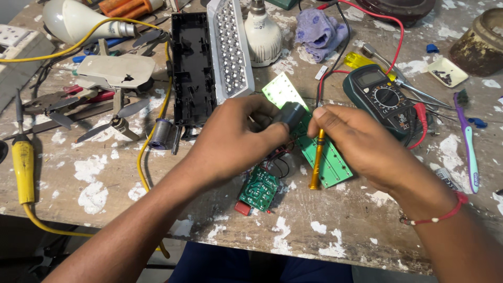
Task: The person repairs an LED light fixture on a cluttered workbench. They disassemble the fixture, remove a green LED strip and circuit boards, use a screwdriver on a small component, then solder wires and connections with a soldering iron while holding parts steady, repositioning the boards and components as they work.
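Left hand (238, 139) had its grip closed on a small dark cylinder part (290, 114), held above the green circuit strip (319, 152) mid-tabletop (105, 183). Right hand (356, 141) pinched a yellow screwdriver (316, 162), tip up at the part. Lamp housing (193, 68) already lay open; reassembly looked undone.

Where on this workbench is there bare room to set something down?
Bare wood lies along the near edge of the paint-flecked wooden bench, and between the yellow-handled soldering iron and yellow cable. The far half is crowded.
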